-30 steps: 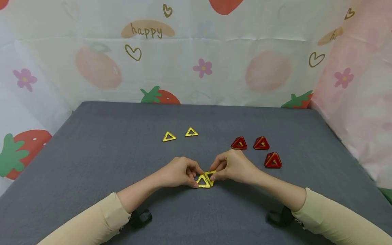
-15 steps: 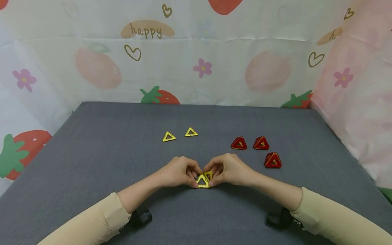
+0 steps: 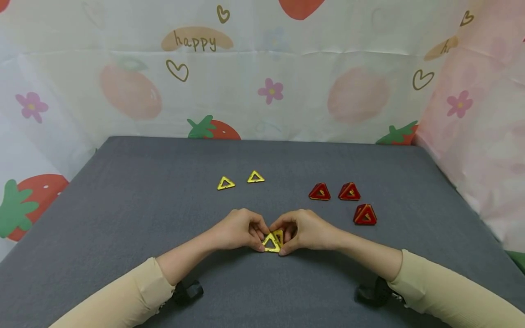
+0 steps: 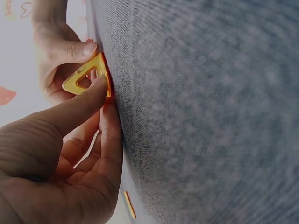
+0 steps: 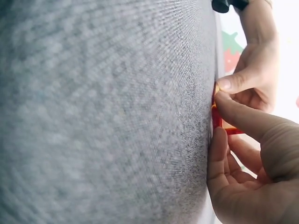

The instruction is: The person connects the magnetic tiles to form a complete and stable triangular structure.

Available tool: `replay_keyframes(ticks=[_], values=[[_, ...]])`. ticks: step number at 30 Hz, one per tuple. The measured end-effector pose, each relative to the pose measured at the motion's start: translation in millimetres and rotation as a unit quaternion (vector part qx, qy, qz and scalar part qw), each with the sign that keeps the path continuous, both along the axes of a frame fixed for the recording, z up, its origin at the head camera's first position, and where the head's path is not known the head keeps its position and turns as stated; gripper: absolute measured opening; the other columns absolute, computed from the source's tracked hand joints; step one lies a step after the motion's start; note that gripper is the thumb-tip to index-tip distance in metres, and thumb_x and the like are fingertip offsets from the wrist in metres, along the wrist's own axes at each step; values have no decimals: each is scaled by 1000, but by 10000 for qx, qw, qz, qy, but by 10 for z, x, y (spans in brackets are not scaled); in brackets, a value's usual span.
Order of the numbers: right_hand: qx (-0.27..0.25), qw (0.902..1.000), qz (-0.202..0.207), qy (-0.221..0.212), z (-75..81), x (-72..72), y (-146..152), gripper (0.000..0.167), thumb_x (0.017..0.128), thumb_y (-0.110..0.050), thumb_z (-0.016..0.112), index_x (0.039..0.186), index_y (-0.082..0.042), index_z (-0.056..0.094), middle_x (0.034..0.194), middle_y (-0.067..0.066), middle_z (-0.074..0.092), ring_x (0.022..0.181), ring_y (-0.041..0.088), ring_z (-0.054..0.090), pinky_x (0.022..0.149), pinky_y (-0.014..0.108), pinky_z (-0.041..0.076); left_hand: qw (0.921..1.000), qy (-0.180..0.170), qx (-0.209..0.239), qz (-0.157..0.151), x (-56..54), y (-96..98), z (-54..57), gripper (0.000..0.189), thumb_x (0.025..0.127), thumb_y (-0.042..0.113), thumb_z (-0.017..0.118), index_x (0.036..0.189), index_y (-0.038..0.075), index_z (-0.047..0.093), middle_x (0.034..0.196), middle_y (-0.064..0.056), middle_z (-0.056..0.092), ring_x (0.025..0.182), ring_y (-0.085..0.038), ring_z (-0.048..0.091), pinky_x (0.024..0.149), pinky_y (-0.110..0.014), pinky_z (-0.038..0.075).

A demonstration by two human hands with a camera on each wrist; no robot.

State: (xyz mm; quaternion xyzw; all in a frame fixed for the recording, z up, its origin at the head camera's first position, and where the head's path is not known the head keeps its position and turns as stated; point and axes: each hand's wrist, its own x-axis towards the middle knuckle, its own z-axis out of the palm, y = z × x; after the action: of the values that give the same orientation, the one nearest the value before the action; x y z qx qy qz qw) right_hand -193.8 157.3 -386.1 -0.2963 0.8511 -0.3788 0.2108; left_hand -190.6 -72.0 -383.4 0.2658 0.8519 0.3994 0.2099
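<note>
In the head view my left hand [image 3: 239,230] pinches a yellow triangular magnetic tile [image 3: 271,250] between thumb and fingers, just above the table's near middle. My right hand [image 3: 307,230] grips a second yellow triangular magnetic tile [image 3: 281,233] that meets the first along a side and looks tilted against it. Fingertips of both hands nearly touch at the top. From the left wrist, a yellow triangular face [image 4: 71,86] with a cut-out centre and red edge shows between the hands. Red edges [image 5: 216,116] are visible in the right wrist view; fingers hide most of the tiles.
Two loose yellow triangular tiles [image 3: 226,186] [image 3: 256,181] lie flat farther back on the grey cloth. To the right stand three small red pyramids [image 3: 319,197] [image 3: 349,197] [image 3: 365,221]. A printed curtain [image 3: 303,114] hangs behind the table.
My right hand has shifted its grip, its thumb moving lower and its fingertips closer to the left hand. The second tile has turned and looks narrower. My left hand has hardly moved.
</note>
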Motion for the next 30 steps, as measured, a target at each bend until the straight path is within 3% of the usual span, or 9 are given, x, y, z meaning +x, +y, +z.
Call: replay_keyframes(ticks=[9, 30], values=[[63, 9990, 219, 382, -5, 9, -21, 43, 76, -20, 86, 116, -17, 70, 95, -1, 69, 71, 3, 58, 61, 20, 51, 9999, -61, 91, -11, -10, -7, -5, 26, 73, 8, 85, 96, 4, 73, 88, -8, 76, 74, -7, 71, 66, -20, 57], [101, 9988, 271, 399, -14, 7, -14, 41, 78, -21, 84, 116, -16, 69, 95, 0, 66, 73, 4, 57, 63, 20, 51, 9998, -59, 99, -159, -21, -22, 11, 24, 76, 9, 84, 96, 4, 72, 90, -8, 75, 75, -6, 70, 66, -20, 56]])
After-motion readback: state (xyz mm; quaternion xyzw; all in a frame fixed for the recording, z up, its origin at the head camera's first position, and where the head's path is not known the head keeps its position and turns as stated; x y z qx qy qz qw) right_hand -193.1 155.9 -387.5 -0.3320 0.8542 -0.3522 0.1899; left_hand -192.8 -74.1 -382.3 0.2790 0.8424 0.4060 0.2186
